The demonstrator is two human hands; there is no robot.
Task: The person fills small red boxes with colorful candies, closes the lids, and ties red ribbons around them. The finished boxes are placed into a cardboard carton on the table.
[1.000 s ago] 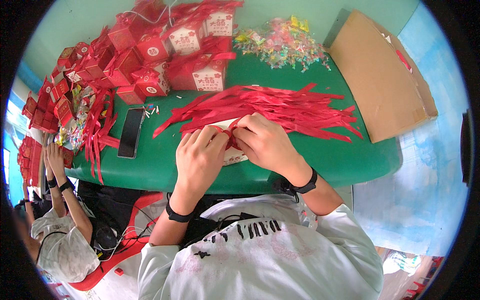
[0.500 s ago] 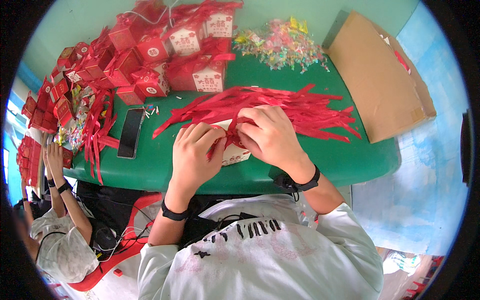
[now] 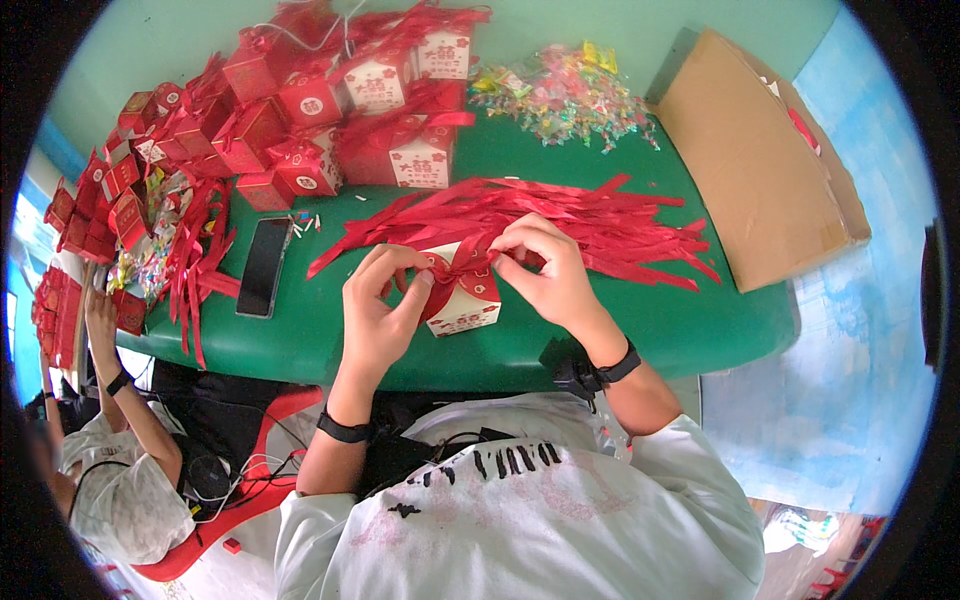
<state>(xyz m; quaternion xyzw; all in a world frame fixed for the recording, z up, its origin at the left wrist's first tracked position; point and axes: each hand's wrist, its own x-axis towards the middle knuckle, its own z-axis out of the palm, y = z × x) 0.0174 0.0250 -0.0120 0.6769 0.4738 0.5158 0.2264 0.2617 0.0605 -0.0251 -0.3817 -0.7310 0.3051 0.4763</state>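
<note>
A small red and white gift box (image 3: 466,312) stands on the green table in front of me. Red ribbon (image 3: 462,264) is tied in a bow across its top. At the box's left side, my left hand (image 3: 384,298) pinches one part of the ribbon between thumb and fingertips. My right hand (image 3: 545,265) pinches the other part on the right, a little off the box. Behind the box lies a loose heap of cut red ribbons (image 3: 610,232). Both wrists wear black bands.
Finished-looking red boxes (image 3: 300,110) are stacked at the back left. A phone (image 3: 264,268) lies left of my hands. Wrapped candies (image 3: 570,95) are heaped at the back. A cardboard box (image 3: 760,170) stands at the right. Another person's hand (image 3: 101,318) is at the far left.
My hands have moved apart from the middle of the box, drawing the ribbon outward to both sides. The knot and the box front now show more fully.
</note>
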